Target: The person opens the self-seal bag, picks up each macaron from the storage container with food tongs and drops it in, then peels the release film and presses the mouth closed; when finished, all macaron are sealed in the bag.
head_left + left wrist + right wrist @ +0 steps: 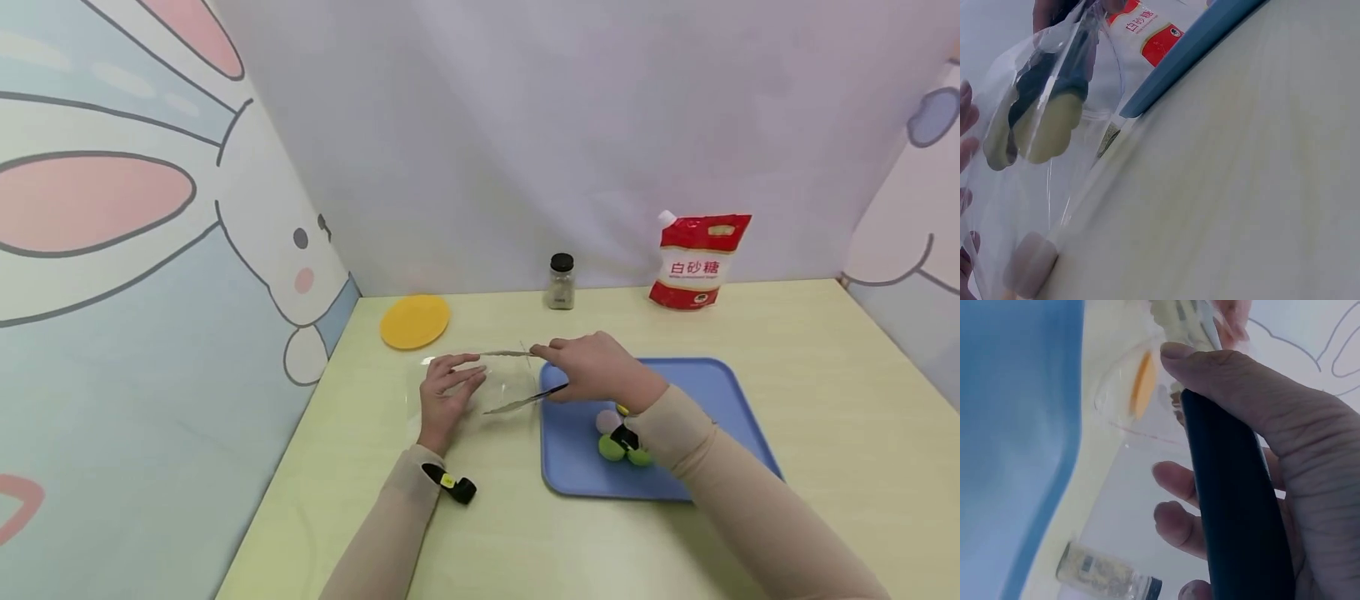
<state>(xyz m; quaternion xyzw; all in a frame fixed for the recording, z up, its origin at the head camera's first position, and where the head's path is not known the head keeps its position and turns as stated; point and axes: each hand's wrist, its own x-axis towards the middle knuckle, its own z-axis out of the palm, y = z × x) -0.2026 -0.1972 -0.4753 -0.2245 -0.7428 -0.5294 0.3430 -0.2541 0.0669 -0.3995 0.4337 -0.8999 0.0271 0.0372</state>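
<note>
My right hand (596,367) grips a pair of tongs (1235,506) with black handles. Its thumb lies along one arm, other fingers behind the handle. The metal arms stand apart and reach left into a clear plastic bag (997,206); one scalloped tip shows through the film. My left hand (447,400) holds the bag, fingers spread along the film close to the tong tips. Low in the left wrist view, a pale pinkish rounded piece (1030,265) shows at the bag. Beside the right forearm, small round lilac and green pieces (611,447) lie on the blue tray (558,479).
A yellow plate (415,322) sits at the back left of the table. A small jar (561,287) with a black lid stands near the back wall. To its right is a red and white sugar pouch (693,267). A rabbit-patterned wall (150,367) borders the left side.
</note>
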